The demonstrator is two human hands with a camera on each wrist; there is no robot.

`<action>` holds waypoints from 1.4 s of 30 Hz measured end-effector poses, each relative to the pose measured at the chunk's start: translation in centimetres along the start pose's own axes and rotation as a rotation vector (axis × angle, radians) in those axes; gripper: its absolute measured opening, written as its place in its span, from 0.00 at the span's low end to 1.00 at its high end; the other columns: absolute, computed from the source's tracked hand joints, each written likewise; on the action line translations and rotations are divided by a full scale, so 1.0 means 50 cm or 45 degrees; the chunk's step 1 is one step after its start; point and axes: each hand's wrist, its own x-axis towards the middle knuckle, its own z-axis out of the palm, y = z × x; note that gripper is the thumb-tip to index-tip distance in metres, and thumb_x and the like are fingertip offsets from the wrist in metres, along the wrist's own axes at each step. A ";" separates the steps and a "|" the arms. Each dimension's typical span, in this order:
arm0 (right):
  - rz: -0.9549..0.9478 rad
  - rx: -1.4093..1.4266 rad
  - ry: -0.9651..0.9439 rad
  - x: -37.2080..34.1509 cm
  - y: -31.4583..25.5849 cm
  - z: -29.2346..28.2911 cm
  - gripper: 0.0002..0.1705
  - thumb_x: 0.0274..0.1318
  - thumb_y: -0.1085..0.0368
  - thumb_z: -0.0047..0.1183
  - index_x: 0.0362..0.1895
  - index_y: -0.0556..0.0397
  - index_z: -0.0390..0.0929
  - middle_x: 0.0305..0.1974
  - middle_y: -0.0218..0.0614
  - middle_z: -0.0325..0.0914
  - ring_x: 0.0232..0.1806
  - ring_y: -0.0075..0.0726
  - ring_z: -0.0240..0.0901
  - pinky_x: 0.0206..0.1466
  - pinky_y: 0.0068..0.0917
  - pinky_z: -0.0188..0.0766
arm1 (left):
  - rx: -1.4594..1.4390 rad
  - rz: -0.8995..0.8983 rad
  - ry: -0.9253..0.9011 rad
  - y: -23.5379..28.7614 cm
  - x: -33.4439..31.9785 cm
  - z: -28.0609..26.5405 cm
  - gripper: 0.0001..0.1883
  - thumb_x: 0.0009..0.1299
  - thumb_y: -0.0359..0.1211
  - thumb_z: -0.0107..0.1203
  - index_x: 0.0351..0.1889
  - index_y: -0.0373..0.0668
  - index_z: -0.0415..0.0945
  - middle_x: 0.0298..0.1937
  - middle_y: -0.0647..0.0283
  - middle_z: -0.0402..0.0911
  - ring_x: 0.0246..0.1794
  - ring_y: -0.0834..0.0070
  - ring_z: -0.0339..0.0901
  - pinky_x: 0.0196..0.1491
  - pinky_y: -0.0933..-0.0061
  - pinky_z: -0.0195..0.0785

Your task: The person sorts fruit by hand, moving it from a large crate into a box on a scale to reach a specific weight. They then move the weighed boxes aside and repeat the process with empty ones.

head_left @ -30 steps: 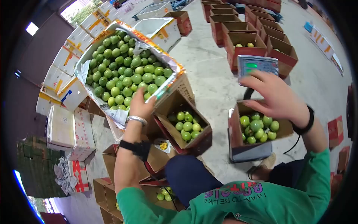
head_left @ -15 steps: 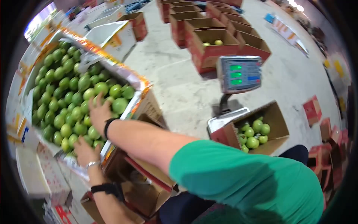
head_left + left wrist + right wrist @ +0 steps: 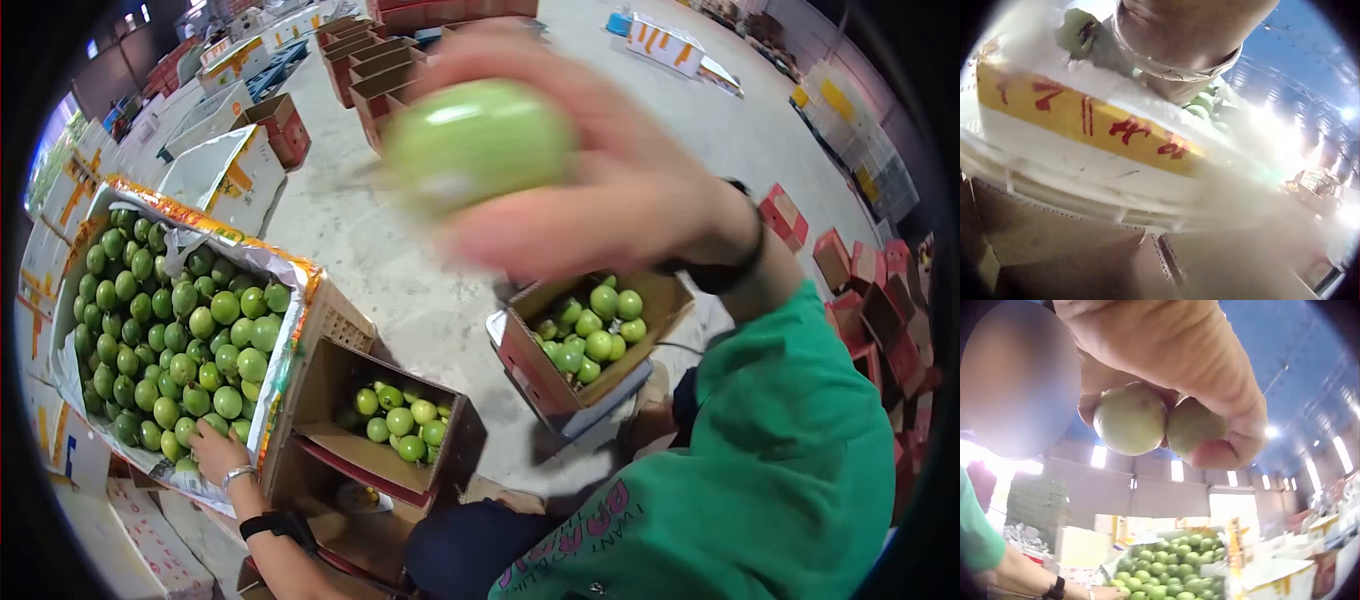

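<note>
Close to the head camera, the right hand [image 3: 600,170] grips a green fruit [image 3: 485,145], blurred by motion. Two fruits, a pale one [image 3: 1130,419] and a darker one [image 3: 1194,428], show in its curled fingers in the right wrist view. The left hand [image 3: 218,455] rests at the near edge of a big foam box [image 3: 290,340] of green fruit [image 3: 183,368]; its fingertips are among the fruit, and whether they grip one is unclear. A carton [image 3: 515,345] holding fruit [image 3: 598,345] sits on the scale [image 3: 610,400] beneath the right forearm.
Another carton [image 3: 325,420] with several fruits stands beside the foam box, with an open carton [image 3: 300,490] near it. Rows of cartons [image 3: 385,85] stand farther back. Small red boxes [image 3: 850,265] lie at the right. White foam boxes [image 3: 235,180] are behind the fruit box.
The right hand has left the foam box and risen toward the camera with fruit in it. The left hand remains at the box's near edge. The head view has swung, bringing the second fruit carton into sight.
</note>
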 end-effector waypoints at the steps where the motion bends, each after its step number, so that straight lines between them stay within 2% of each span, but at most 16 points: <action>1: -0.047 -0.156 0.113 -0.063 0.018 -0.034 0.32 0.40 0.49 0.64 0.48 0.53 0.70 0.48 0.44 0.65 0.49 0.41 0.67 0.50 0.31 0.66 | 0.007 0.025 0.007 -0.005 -0.002 -0.006 0.27 0.59 0.41 0.61 0.54 0.50 0.63 0.48 0.55 0.69 0.45 0.55 0.74 0.42 0.54 0.71; 3: -0.087 -0.512 0.346 -0.189 0.065 -0.075 0.34 0.43 0.46 0.64 0.49 0.53 0.70 0.54 0.52 0.62 0.55 0.48 0.64 0.55 0.36 0.65 | 0.138 0.013 -0.219 0.000 -0.010 -0.031 0.28 0.59 0.46 0.60 0.55 0.51 0.62 0.54 0.57 0.69 0.47 0.55 0.74 0.45 0.50 0.68; 5: 0.309 -0.747 -0.161 -0.297 0.116 -0.072 0.39 0.46 0.50 0.62 0.60 0.52 0.62 0.59 0.52 0.55 0.58 0.47 0.63 0.60 0.36 0.62 | 0.183 -0.010 -0.267 0.024 -0.042 -0.097 0.27 0.59 0.49 0.58 0.54 0.50 0.66 0.57 0.59 0.68 0.53 0.55 0.70 0.47 0.48 0.65; 7: 0.510 -0.551 -0.120 -0.392 0.144 -0.076 0.40 0.48 0.51 0.61 0.62 0.52 0.60 0.62 0.52 0.55 0.59 0.50 0.62 0.61 0.39 0.62 | 0.264 -0.132 -0.283 0.022 -0.059 -0.129 0.23 0.60 0.46 0.59 0.51 0.49 0.69 0.57 0.58 0.68 0.58 0.55 0.64 0.50 0.48 0.66; 9: 0.518 -0.411 0.079 -0.455 0.134 -0.094 0.37 0.50 0.56 0.60 0.63 0.52 0.60 0.61 0.48 0.60 0.56 0.48 0.65 0.58 0.35 0.65 | 0.193 0.007 -0.319 -0.034 -0.050 -0.098 0.18 0.61 0.38 0.57 0.49 0.48 0.72 0.57 0.57 0.67 0.61 0.54 0.60 0.53 0.50 0.66; 10: 0.625 -0.273 0.251 -0.493 0.131 -0.090 0.32 0.51 0.59 0.59 0.60 0.53 0.64 0.54 0.44 0.68 0.52 0.46 0.69 0.54 0.33 0.68 | 0.266 0.068 -0.310 -0.070 -0.036 -0.050 0.18 0.60 0.31 0.54 0.50 0.46 0.71 0.59 0.56 0.65 0.60 0.52 0.61 0.56 0.53 0.66; 13: 0.907 -0.398 0.227 -0.594 0.132 -0.083 0.27 0.50 0.61 0.58 0.54 0.55 0.68 0.47 0.46 0.72 0.49 0.51 0.70 0.50 0.38 0.69 | 0.283 0.217 -0.267 -0.087 -0.035 -0.028 0.19 0.58 0.28 0.53 0.50 0.43 0.70 0.61 0.55 0.64 0.60 0.50 0.60 0.56 0.55 0.67; 15: 0.691 -0.530 0.312 -0.641 0.161 -0.046 0.24 0.48 0.63 0.58 0.50 0.55 0.71 0.44 0.45 0.74 0.45 0.52 0.71 0.46 0.39 0.69 | 0.268 0.227 -0.263 -0.073 -0.044 -0.047 0.20 0.56 0.28 0.55 0.49 0.41 0.71 0.61 0.52 0.64 0.60 0.50 0.61 0.57 0.57 0.66; 18: 0.610 -0.719 0.162 -0.623 0.158 -0.029 0.27 0.44 0.62 0.60 0.51 0.52 0.71 0.48 0.43 0.72 0.50 0.47 0.68 0.52 0.39 0.61 | 0.259 0.233 -0.318 -0.065 -0.037 -0.067 0.17 0.53 0.27 0.57 0.44 0.41 0.75 0.58 0.51 0.65 0.58 0.49 0.63 0.56 0.58 0.66; 23: 0.418 -0.721 0.219 -0.567 0.172 -0.028 0.28 0.42 0.60 0.62 0.51 0.51 0.71 0.48 0.42 0.71 0.51 0.46 0.67 0.53 0.40 0.59 | 0.140 0.180 -0.282 -0.028 -0.092 -0.136 0.24 0.53 0.27 0.57 0.51 0.42 0.70 0.60 0.50 0.64 0.59 0.47 0.62 0.56 0.56 0.66; 25: 0.373 -0.713 0.138 -0.552 0.178 -0.009 0.29 0.41 0.59 0.62 0.51 0.50 0.71 0.49 0.44 0.70 0.52 0.47 0.67 0.54 0.40 0.59 | -0.100 0.400 0.061 -0.021 -0.134 -0.150 0.24 0.53 0.27 0.58 0.51 0.41 0.69 0.61 0.46 0.63 0.59 0.47 0.62 0.57 0.54 0.63; 27: 0.288 -0.825 0.132 -0.563 0.214 0.044 0.24 0.39 0.58 0.63 0.43 0.50 0.74 0.41 0.40 0.73 0.48 0.46 0.69 0.53 0.39 0.60 | -0.160 0.475 0.154 0.007 -0.189 -0.172 0.25 0.53 0.28 0.59 0.52 0.40 0.68 0.61 0.44 0.62 0.58 0.47 0.62 0.58 0.53 0.60; 29: 0.284 -0.804 -0.337 -0.592 0.272 0.102 0.16 0.37 0.61 0.61 0.34 0.49 0.73 0.32 0.34 0.73 0.41 0.40 0.71 0.48 0.36 0.63 | -0.320 0.553 0.168 0.050 -0.253 -0.213 0.25 0.54 0.29 0.59 0.51 0.38 0.69 0.58 0.44 0.65 0.57 0.47 0.64 0.57 0.55 0.61; 31: 0.254 -0.850 -0.312 -0.595 0.291 0.117 0.13 0.37 0.62 0.59 0.31 0.48 0.72 0.29 0.31 0.72 0.38 0.38 0.71 0.45 0.35 0.63 | -0.379 0.604 0.111 0.063 -0.287 -0.210 0.24 0.54 0.29 0.59 0.51 0.38 0.69 0.57 0.45 0.66 0.55 0.47 0.65 0.57 0.55 0.61; 38: 0.128 -0.778 -0.440 -0.575 0.293 0.020 0.10 0.34 0.63 0.58 0.25 0.46 0.72 0.25 0.29 0.73 0.30 0.34 0.73 0.37 0.30 0.63 | -0.468 0.630 -0.072 0.091 -0.338 -0.209 0.21 0.55 0.31 0.59 0.48 0.38 0.72 0.52 0.46 0.69 0.52 0.49 0.68 0.55 0.57 0.63; 42: 0.274 -0.540 -0.203 -0.539 0.309 -0.133 0.13 0.39 0.59 0.61 0.24 0.52 0.71 0.21 0.42 0.71 0.27 0.53 0.72 0.31 0.43 0.67 | -0.479 0.580 -0.114 0.065 -0.345 -0.197 0.20 0.55 0.31 0.60 0.47 0.39 0.72 0.48 0.47 0.70 0.50 0.49 0.69 0.52 0.57 0.64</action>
